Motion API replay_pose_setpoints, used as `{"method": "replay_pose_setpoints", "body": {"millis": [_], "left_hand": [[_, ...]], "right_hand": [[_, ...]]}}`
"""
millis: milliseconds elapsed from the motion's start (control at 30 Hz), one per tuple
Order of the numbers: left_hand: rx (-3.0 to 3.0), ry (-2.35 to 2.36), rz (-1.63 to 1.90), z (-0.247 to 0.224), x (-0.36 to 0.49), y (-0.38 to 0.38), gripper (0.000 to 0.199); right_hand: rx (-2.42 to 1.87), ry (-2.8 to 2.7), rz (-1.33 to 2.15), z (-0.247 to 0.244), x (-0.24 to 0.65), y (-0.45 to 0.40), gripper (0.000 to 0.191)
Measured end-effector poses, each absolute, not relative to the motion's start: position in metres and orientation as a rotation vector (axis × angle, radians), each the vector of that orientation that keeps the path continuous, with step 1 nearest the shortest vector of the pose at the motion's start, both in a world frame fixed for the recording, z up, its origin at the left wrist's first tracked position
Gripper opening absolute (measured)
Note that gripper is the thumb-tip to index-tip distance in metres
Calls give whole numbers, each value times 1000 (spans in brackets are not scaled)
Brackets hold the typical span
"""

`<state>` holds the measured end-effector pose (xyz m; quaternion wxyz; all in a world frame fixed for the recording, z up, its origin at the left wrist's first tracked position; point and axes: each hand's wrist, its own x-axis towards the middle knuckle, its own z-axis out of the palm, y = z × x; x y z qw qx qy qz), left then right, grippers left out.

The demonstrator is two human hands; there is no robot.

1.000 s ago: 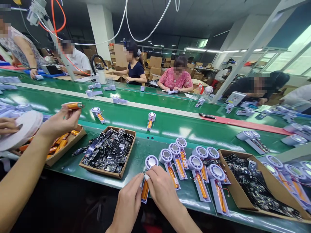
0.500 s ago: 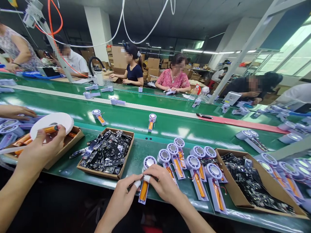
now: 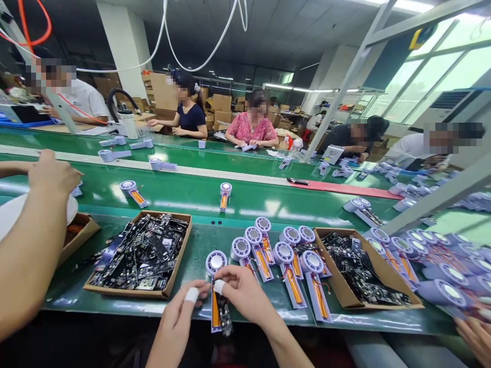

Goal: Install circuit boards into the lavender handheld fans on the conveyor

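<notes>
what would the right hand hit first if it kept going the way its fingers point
From the right hand the fingers point left: likely first the orange battery in its lilac housing, then the left hand, though depth is unclear here.

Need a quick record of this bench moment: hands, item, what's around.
left hand: taped fingertip beside the fan housing's handle
right hand: taped fingertip near the housing's head
item: lilac handheld fan housing with orange battery
also: black circuit board at the handle's lower end
nearby: cardboard tray of boards; green conveyor belt
other: co-worker's hand, raised at left
</notes>
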<state>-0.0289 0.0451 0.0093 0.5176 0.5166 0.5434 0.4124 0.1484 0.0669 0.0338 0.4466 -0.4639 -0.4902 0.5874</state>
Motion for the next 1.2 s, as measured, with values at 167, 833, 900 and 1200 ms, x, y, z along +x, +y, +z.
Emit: {"method": "replay_pose_setpoints", "body": {"millis": [167, 833, 900, 1200], "left_hand": [[1218, 1282, 909, -2, -12, 60, 46], [988, 1110, 1120, 11, 14, 45, 45], [947, 1126, 1074, 15, 13, 45, 47], [988, 1111, 1062, 21, 16, 47, 40]], "right_hand": [[-1034, -1104, 1542, 29, 148, 65, 17], [-948, -970, 1547, 46, 156, 44, 22], [-987, -992, 1517, 44, 155, 45, 23], [-1077, -1073, 1414, 43, 154, 48, 32]]}}
